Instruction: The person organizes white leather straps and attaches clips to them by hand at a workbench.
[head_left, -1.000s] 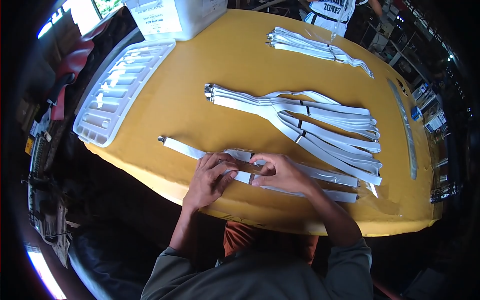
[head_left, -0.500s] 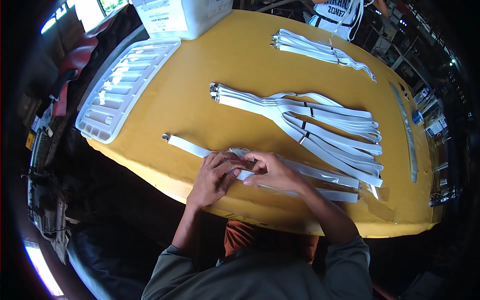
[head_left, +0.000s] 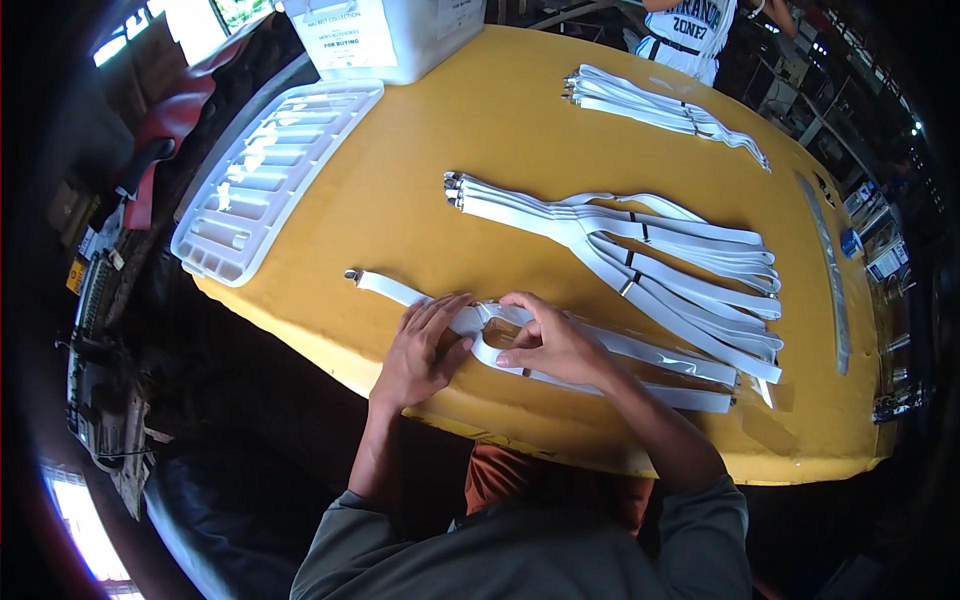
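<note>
A single pair of white suspenders (head_left: 390,288) lies along the near side of the table, its metal clip (head_left: 353,275) at the left. Around its joint, the straps spread into a small loop. My left hand (head_left: 422,350) rests over the strap left of this loop, fingers stretched out and thumb apart. At the loop's right side is my right hand (head_left: 555,345), index finger by the upper strap and thumb by the lower one, with a gap between them. Clear plastic film (head_left: 660,350) glints along the straps running right. Parts of the straps are hidden under both hands.
Beyond my hands lies a fanned bundle of white suspenders (head_left: 570,222); another bundle (head_left: 650,105) is farther back. A clear plastic lid (head_left: 275,180) and a labelled bin (head_left: 400,45) stand left on the yellow table (head_left: 400,170). Another person (head_left: 685,35) is at the far edge.
My fingers have moved apart from the pinched joint. The straps between my hands have opened into a loop, and the view has shifted slightly.
</note>
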